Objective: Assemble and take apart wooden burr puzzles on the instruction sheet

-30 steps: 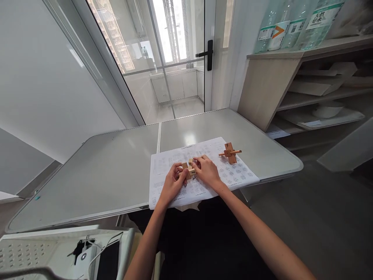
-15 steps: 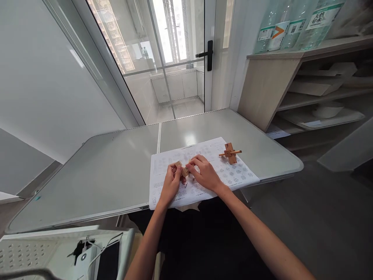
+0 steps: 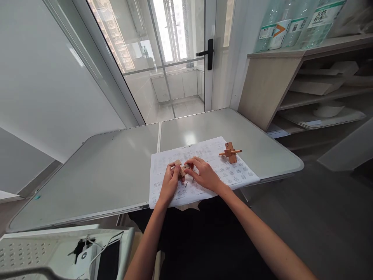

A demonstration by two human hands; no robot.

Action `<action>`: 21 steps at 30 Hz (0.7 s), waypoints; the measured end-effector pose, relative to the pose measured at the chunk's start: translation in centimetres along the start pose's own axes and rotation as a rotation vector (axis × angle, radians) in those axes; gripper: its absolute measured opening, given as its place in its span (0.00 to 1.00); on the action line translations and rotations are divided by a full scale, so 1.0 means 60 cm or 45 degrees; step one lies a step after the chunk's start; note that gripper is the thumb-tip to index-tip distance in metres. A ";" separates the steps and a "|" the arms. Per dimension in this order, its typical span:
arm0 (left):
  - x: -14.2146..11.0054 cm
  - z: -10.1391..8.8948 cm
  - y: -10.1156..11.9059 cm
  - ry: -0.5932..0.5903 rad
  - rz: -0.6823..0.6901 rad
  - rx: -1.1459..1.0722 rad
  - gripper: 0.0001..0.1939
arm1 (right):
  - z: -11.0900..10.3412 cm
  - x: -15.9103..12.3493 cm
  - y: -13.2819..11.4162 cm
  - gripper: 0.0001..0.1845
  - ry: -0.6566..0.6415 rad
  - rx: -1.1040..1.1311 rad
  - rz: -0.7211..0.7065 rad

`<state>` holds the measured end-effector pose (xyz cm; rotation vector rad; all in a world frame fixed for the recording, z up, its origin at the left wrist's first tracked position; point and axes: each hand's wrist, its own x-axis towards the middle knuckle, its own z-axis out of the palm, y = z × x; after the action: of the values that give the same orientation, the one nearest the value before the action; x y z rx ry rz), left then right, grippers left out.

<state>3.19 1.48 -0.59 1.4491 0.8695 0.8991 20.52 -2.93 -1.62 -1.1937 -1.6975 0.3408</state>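
Observation:
Over the printed paper sheet (image 3: 163, 192), both my hands are closed around light wooden puzzle blocks (image 3: 183, 171). My left hand (image 3: 169, 181) grips them from the left side, thumb on top. From the right, my right hand (image 3: 204, 174) pinches a block that bears a dark number 3. Fingers cover much of the blocks, so how they fit together cannot be made out. A darker brown wooden puzzle (image 3: 230, 153), flat pieces crossed by a thin rod, rests on the sheet's upper right edge.
The sheet lies on a grey folding table (image 3: 116, 171) with a seam. At lower left, a white plastic basket (image 3: 128, 241) holds a white device, cables and keys. A shelf unit (image 3: 271, 77) with water bottles (image 3: 294, 29) stands at right; a glass door (image 3: 180, 85) is behind.
The blocks have been turned and drawn closer together between my hands, slightly leftward. My right hand has shifted left with them. The brown puzzle stays put.

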 end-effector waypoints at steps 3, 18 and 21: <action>0.003 -0.002 -0.005 0.005 0.008 -0.009 0.25 | 0.000 -0.001 0.002 0.11 0.000 -0.006 -0.005; -0.006 0.001 -0.003 -0.003 0.175 0.161 0.17 | 0.003 -0.001 0.008 0.21 0.059 -0.028 0.189; -0.006 0.001 -0.002 0.006 0.191 0.209 0.15 | 0.005 -0.001 0.009 0.22 0.088 -0.048 0.257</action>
<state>3.10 1.15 -0.70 1.6727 0.8629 0.9604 20.57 -2.66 -2.15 -1.3936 -1.5332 0.3871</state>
